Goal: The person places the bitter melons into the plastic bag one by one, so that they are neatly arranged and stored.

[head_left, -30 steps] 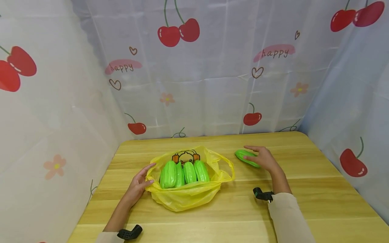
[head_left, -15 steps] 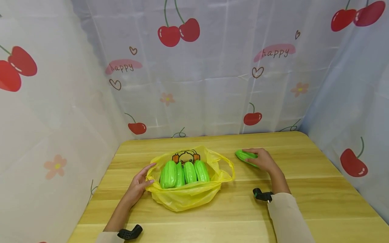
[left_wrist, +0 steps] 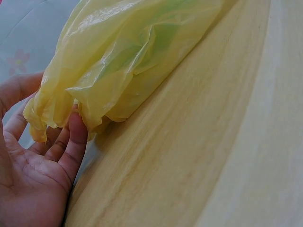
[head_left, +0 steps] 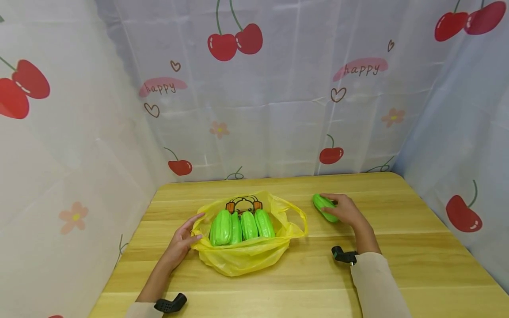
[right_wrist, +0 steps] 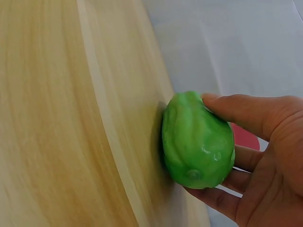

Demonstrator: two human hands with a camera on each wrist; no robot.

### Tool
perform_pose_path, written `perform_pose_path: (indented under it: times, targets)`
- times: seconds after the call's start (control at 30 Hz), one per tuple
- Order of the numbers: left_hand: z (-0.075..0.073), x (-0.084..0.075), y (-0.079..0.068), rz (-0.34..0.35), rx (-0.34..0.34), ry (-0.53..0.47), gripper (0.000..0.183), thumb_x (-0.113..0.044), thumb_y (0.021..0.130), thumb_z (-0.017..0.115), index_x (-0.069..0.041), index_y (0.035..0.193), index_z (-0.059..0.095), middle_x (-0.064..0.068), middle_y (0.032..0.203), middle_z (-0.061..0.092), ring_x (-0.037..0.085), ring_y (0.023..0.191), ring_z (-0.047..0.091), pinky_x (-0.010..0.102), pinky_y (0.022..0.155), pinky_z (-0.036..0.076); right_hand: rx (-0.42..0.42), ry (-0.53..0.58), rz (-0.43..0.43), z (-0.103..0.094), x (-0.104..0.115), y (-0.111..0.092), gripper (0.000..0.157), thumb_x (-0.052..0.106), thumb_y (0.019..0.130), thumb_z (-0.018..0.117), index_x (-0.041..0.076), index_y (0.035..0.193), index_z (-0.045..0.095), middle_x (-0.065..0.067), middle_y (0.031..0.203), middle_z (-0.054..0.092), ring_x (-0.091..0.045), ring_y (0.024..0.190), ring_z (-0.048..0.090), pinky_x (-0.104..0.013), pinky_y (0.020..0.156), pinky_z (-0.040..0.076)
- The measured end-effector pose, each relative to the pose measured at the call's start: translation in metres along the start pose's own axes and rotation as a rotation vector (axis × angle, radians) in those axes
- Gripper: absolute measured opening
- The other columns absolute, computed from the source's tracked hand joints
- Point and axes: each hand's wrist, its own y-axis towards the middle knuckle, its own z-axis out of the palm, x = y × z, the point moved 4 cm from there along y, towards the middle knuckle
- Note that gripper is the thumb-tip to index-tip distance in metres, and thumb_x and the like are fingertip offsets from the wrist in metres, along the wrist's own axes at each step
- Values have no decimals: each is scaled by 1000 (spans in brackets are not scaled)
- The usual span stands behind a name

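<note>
At the right, my right hand [head_left: 347,210] grips a ribbed, glossy green bitter melon [head_left: 324,206]. In the right wrist view, thumb and fingers lie on opposite sides of this bitter melon [right_wrist: 199,142], which is close over the wooden table. My left hand [head_left: 180,243] holds the left edge of a translucent yellow plastic bag [head_left: 242,263], its fingertips at the crumpled rim. Through the wide mouth of the bag, several similar bitter melons [head_left: 220,227] show side by side. Their lower ends are hidden by the bag's front.
The wooden table [head_left: 310,287] has its back edge against a white curtain [head_left: 274,132] printed with cherries. More curtain stands at both sides. A loop handle [head_left: 304,218] of the bag sticks out toward the right hand. Black cameras [head_left: 171,304] sit on both wrists.
The right hand's fingers have closed around the loose bitter melon, which has turned and shifted slightly to the right. The left hand and the bag have stayed in place.
</note>
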Motion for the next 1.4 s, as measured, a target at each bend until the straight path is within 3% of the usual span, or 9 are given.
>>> perform_pose_path:
  times: [0.53,0.87,1.1,1.4]
  targets:
    - [0,1,0,-1,-4,7,63,8,98,53,6,155,30,23,165,17,3,149,16,19,111,35,7,18,11,-4,7,-4,49,18,101,64,-2,144,54,-32,141,53,-51,117,59,-51,90,55]
    - [-1,1,0,1,-2,-6,63,10,97,53,6,156,29,23,165,16,2,148,19,21,108,39,-6,29,26,-7,13,-3,46,16,100,64,2,143,57,-30,143,52,-50,117,60,-47,86,57]
    - [-1,-1,1,8,10,-3,62,10,98,51,6,156,28,23,166,17,3,148,17,21,108,39,-25,42,-7,-12,19,-5,42,15,99,66,3,139,62,-29,141,55,-49,116,60,-49,87,56]
    - [0,0,-1,25,21,13,62,9,99,51,6,156,28,18,166,20,0,148,16,21,110,37,-53,82,-6,-15,22,-4,43,18,99,68,5,140,62,-29,138,57,-42,110,63,-29,69,54]
